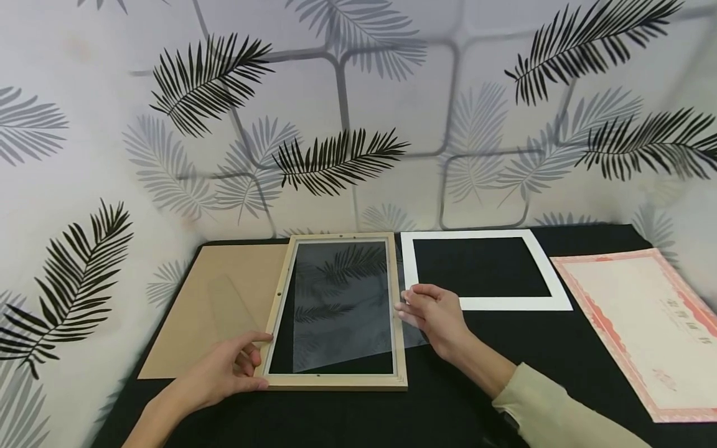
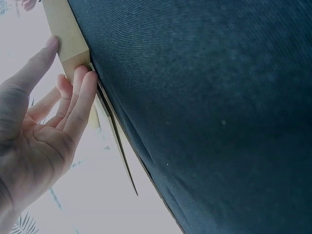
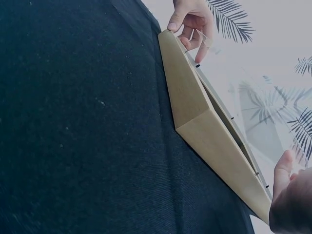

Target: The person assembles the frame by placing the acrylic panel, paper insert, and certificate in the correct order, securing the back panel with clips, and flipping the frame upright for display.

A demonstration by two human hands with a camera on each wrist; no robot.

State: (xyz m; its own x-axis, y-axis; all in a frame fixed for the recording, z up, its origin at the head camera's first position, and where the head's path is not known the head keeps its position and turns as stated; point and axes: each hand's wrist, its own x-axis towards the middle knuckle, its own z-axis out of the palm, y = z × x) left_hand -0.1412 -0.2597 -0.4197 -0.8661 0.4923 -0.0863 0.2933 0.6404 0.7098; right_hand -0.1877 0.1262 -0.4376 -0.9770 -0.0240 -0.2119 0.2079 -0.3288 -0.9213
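A pale wooden picture frame (image 1: 400, 367) lies on the black cloth, small dark tabs along its inner edge. My left hand (image 1: 215, 373) grips its near left corner; the left wrist view shows thumb and fingertips against the wood (image 2: 68, 34). Over the frame opening spreads a clear sheet (image 1: 342, 311) with leaf reflections, part of it showing past the right rail. With curled fingers my right hand (image 1: 434, 317) seems to pinch this sheet at the frame's right side; the exact contact is hidden. A see-through corner also shows by the left hand (image 3: 195, 22) in the right wrist view.
A brown backing board (image 1: 185, 317) lies left of the frame. A white mat (image 1: 518, 303) with a rectangular opening lies behind the right hand. Farther right is a pink-bordered certificate (image 1: 644, 323). Leaf-patterned fabric (image 1: 392, 106) stands behind the table.
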